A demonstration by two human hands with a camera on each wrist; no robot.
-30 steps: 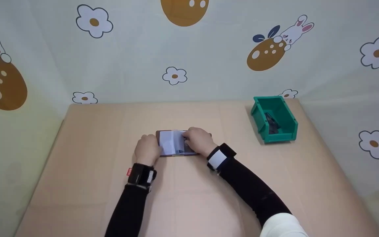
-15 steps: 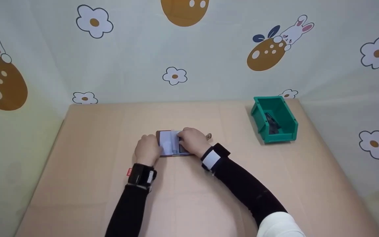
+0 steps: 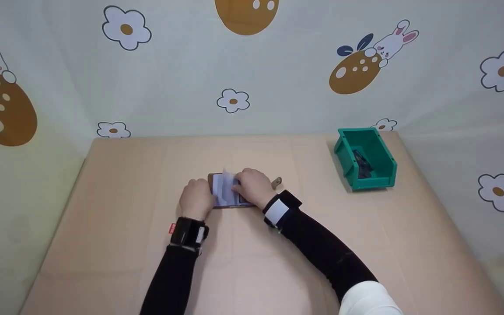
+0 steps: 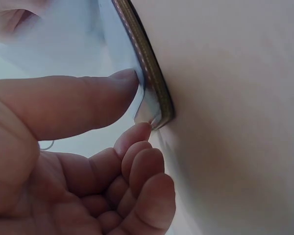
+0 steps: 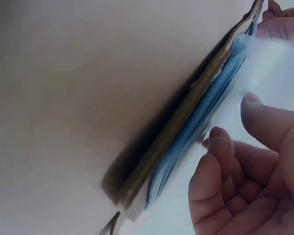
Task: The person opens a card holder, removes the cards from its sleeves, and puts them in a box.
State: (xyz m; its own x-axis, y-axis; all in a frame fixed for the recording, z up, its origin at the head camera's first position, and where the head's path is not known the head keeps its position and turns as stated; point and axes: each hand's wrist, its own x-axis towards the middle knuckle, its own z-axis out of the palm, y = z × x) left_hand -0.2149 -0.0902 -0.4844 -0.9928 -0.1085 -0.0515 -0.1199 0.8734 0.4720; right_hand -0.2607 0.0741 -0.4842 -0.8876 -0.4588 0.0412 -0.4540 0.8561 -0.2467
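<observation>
A small brown card holder [image 3: 218, 192] with clear plastic sleeves lies spread out on the table. My left hand [image 3: 196, 199] pinches its left end. In the left wrist view the thumb [image 4: 105, 100] presses on the sleeve and the curled fingers meet the edge. My right hand [image 3: 255, 188] is over the right half, covering much of it. One clear sleeve [image 3: 228, 181] stands partly raised at the right hand's fingertips. The right wrist view shows the right thumb [image 5: 264, 117] against that sleeve, the other fingers curled, and a stack of bluish sleeves [image 5: 186, 132] along the brown cover.
A snap strap [image 3: 277, 182] sticks out beyond the right hand. At the back right of the table [image 3: 147, 166] stands a green bin [image 3: 383, 181] with dark items [image 3: 362, 165] inside. A patterned curtain [image 3: 182, 65] hangs behind the table and along both sides.
My right hand has shifted left, carrying the sleeve's edge with it, and the sleeve now stands higher. The snap strap has come into sight. My left hand stays in place.
</observation>
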